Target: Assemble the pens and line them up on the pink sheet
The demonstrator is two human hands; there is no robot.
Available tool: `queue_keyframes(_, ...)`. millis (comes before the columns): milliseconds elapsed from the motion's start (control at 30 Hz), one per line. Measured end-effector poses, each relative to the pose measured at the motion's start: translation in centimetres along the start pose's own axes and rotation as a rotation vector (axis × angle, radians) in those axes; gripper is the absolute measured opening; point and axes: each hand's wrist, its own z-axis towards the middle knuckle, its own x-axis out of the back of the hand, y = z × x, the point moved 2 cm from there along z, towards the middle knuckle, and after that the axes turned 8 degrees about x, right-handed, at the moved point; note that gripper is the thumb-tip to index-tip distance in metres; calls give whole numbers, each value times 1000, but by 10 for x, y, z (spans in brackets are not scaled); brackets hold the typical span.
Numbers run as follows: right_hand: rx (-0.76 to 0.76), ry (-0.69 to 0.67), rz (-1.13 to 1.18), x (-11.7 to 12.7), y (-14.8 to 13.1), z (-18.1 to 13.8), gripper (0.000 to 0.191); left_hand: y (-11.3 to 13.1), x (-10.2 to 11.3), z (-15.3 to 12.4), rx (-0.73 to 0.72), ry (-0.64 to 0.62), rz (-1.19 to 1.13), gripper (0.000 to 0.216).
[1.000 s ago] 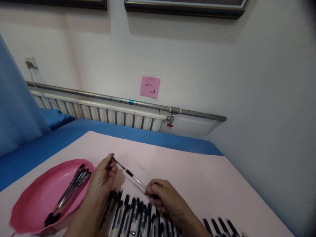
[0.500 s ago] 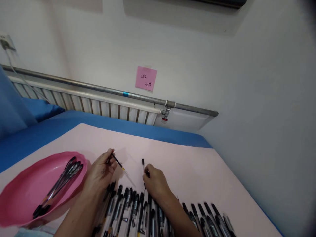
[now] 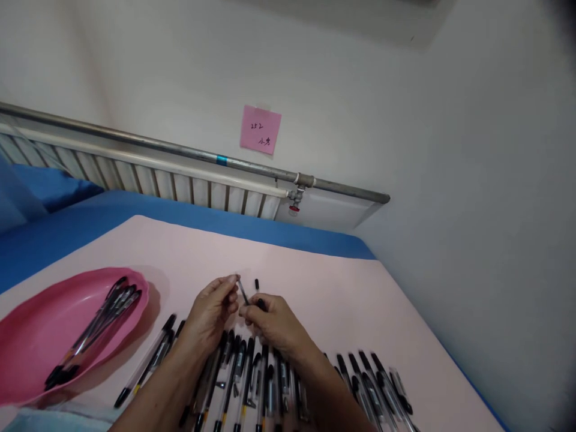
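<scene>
Between my two hands runs a thin pen refill, slanted. The fingertips of my left hand are closed at its upper end. My right hand pinches around its lower end, and a dark pen part shows among those fingers. Just beyond the right hand is a black pen end with a short clear piece below it; whether the hand holds it I cannot tell. Under and between my forearms lie several black-capped clear pens in a row, partly hidden, with small metal tips among them.
A pink oval basin on the left holds a bundle of pens. More pens lie beside it and at the right. The pale pink sheet lies over a blue surface, with a radiator and pipe behind.
My left hand has moved right, bringing the refill to my right hand, which has shifted slightly left. The refill now spans both hands. The camera view has shifted a little.
</scene>
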Motion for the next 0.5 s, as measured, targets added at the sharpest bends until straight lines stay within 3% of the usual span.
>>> queue_keyframes(167,-32,234,-393,28,29,12,9,-3,6,6,132,37,347,23)
queue_keyframes(333,-37,206,-484,30,42,18,12,-13,3,15,181,47,858,20)
queue_keyframes(500,-14,178,-537,26,43,17,14,-13,2,24,158,48,1040,20)
